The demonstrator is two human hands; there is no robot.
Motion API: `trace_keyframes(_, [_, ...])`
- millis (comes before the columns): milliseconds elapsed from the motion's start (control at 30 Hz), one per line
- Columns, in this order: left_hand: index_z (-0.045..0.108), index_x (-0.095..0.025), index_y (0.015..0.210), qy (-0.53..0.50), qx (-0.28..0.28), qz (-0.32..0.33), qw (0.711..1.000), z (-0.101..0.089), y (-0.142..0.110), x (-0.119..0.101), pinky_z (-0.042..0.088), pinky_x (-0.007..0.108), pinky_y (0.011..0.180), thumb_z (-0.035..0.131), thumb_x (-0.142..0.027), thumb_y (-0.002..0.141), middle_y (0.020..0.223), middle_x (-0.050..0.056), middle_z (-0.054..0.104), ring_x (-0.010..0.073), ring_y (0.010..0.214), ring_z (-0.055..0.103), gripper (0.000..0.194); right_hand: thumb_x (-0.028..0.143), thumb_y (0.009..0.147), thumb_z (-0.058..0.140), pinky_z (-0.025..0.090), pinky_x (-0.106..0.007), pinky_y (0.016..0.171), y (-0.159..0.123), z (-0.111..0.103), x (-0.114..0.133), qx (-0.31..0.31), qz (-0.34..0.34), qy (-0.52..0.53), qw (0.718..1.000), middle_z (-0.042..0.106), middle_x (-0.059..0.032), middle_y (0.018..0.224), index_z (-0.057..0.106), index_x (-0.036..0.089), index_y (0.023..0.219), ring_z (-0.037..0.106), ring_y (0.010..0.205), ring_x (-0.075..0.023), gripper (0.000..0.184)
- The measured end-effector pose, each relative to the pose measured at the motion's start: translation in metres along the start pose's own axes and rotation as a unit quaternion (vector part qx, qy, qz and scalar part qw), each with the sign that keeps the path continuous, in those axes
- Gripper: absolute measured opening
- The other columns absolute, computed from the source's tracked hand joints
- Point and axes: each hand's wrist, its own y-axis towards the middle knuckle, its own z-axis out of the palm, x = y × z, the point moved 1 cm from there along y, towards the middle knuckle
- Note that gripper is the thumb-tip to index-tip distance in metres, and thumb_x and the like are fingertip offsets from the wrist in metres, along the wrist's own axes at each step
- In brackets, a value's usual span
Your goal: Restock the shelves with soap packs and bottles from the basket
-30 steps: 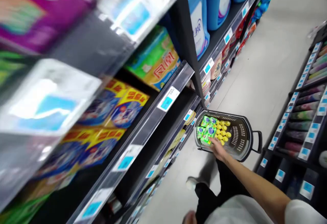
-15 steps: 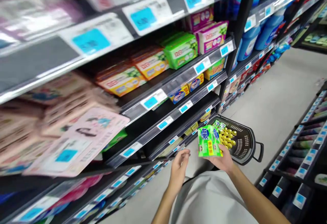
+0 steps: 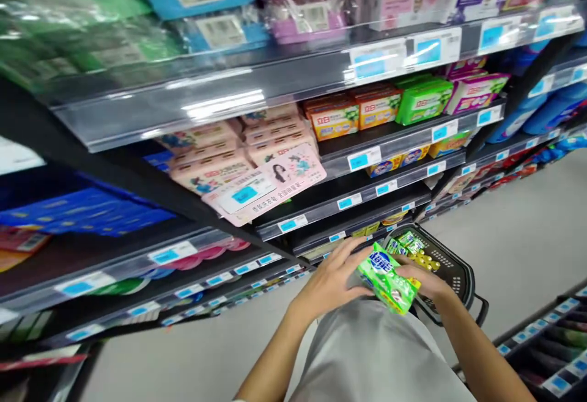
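A green laundry soap pack (image 3: 387,277) with a blue and white emblem is held tilted in front of my body. My left hand (image 3: 332,280) is closed on its left end, fingers along the top and thumb below. On the other side my right hand (image 3: 424,280) grips the right end. Just beyond my right hand, a dark shopping basket (image 3: 452,261) stands on the floor. Inside it are more green packs (image 3: 406,243) and several yellow-capped items (image 3: 426,260), partly hidden by my hand and wrist.
Shelves run along the left and front, with price tags on their edges. Orange soap packs (image 3: 332,122), a green pack (image 3: 424,101) and pink boxes (image 3: 211,167) sit on one shelf. A pink sign (image 3: 298,173) juts out. Another low rack (image 3: 541,341) is at lower right.
The green pack came up out of the basket in my right hand. My left hand, earlier apart from it, now holds it too. The view has swung left along the shelves.
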Motion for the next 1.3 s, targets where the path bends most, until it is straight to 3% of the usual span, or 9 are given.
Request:
trace_keyframes(67, [0.038, -0.031, 0.155, -0.013, 0.007, -0.011, 1.0, -0.005, 0.002, 0.001, 0.037, 0.051, 0.122, 0.081, -0.05, 0.078, 0.157, 0.013, 0.045, 0.0314, 0.146, 0.042, 0.09, 0.055, 0.068, 0.077, 0.049, -0.048, 0.103, 0.007, 0.002, 0.022, 0.045, -0.026, -0.091, 0.994, 0.073, -0.0106, 0.117, 0.073, 0.02, 0.113, 0.064, 0.118, -0.0345, 0.057])
trace_keyframes(167, [0.048, -0.027, 0.148, -0.083, -0.001, -0.032, 0.996, -0.006, -0.001, -0.001, 0.046, 0.045, 0.115, 0.088, -0.049, 0.069, 0.146, 0.014, 0.058, 0.0309, 0.135, 0.056, 0.092, 0.055, 0.074, 0.075, 0.049, -0.043, 0.101, 0.02, 0.011, 0.057, 0.199, -0.063, -0.188, 0.96, 0.072, -0.0089, 0.119, 0.071, 0.017, 0.12, 0.064, 0.115, -0.0319, 0.06])
trace_keyframes(267, [0.06, -0.024, 0.135, -0.147, -0.076, -0.032, 0.986, -0.003, -0.007, -0.008, 0.053, 0.039, 0.106, 0.09, -0.044, 0.067, 0.131, 0.013, 0.068, 0.0283, 0.121, 0.066, 0.077, 0.062, 0.079, 0.07, 0.054, -0.037, 0.089, 0.034, 0.02, 0.087, 0.315, -0.059, -0.233, 0.918, 0.073, -0.0078, 0.114, 0.069, 0.015, 0.125, 0.068, 0.102, -0.0282, 0.066])
trace_keyframes(367, [0.062, -0.021, 0.128, -0.145, -0.171, -0.003, 0.975, 0.001, -0.015, -0.018, 0.055, 0.037, 0.101, 0.088, -0.042, 0.07, 0.121, 0.012, 0.072, 0.0264, 0.113, 0.07, 0.067, 0.065, 0.085, 0.065, 0.053, -0.039, 0.099, 0.043, 0.021, 0.112, 0.365, -0.07, -0.32, 0.871, 0.07, -0.0099, 0.126, 0.062, 0.017, 0.138, 0.066, 0.117, -0.0303, 0.071])
trace_keyframes(533, [0.065, -0.021, 0.125, -0.09, -0.254, -0.053, 0.962, 0.007, -0.023, -0.023, 0.056, 0.04, 0.098, 0.083, -0.044, 0.075, 0.114, 0.012, 0.074, 0.0267, 0.107, 0.071, 0.058, 0.061, 0.079, 0.077, 0.043, -0.05, 0.114, 0.041, 0.021, 0.138, 0.28, -0.203, -0.521, 0.78, 0.048, -0.0102, 0.156, 0.037, 0.028, 0.158, 0.049, 0.142, -0.0328, 0.094])
trace_keyframes(700, [0.064, -0.022, 0.123, -0.078, -0.347, -0.194, 0.914, 0.012, -0.028, -0.016, 0.057, 0.04, 0.094, 0.089, -0.045, 0.067, 0.118, 0.01, 0.073, 0.0264, 0.106, 0.07, 0.066, 0.052, 0.077, 0.083, 0.049, -0.053, 0.11, 0.039, 0.042, 0.138, 0.169, -0.335, -0.663, 0.647, 0.058, -0.0123, 0.146, 0.033, 0.031, 0.159, 0.059, 0.13, -0.0349, 0.098])
trace_keyframes(967, [0.063, -0.021, 0.125, -0.06, -0.451, -0.225, 0.862, 0.002, -0.03, -0.015, 0.056, 0.04, 0.099, 0.089, -0.047, 0.067, 0.119, 0.009, 0.072, 0.0265, 0.112, 0.068, 0.068, 0.036, 0.095, 0.067, 0.047, -0.053, 0.111, 0.068, 0.071, 0.137, 0.155, -0.475, -0.687, 0.528, 0.064, -0.0145, 0.137, 0.03, 0.024, 0.16, 0.062, 0.124, -0.0322, 0.076])
trace_keyframes(1167, [0.045, -0.024, 0.149, -0.031, -0.469, -0.181, 0.864, 0.001, -0.048, -0.011, 0.037, 0.044, 0.123, 0.065, -0.027, 0.093, 0.155, 0.011, 0.047, 0.0238, 0.145, 0.044, 0.059, 0.017, 0.095, 0.055, 0.041, -0.06, 0.113, 0.099, 0.076, 0.148, 0.123, -0.557, -0.717, 0.401, 0.06, -0.0187, 0.137, 0.02, 0.017, 0.163, 0.055, 0.129, -0.0344, 0.076])
trace_keyframes(1300, [0.045, -0.025, 0.149, -0.05, -0.469, -0.244, 0.847, 0.019, -0.07, -0.008, 0.039, 0.042, 0.122, 0.058, -0.03, 0.098, 0.156, 0.01, 0.047, 0.0221, 0.146, 0.044, 0.053, 0.018, 0.095, 0.055, 0.046, -0.059, 0.107, 0.139, 0.061, 0.155, 0.052, -0.6, -0.707, 0.371, 0.056, -0.0242, 0.137, 0.019, 0.011, 0.162, 0.052, 0.131, -0.0387, 0.077])
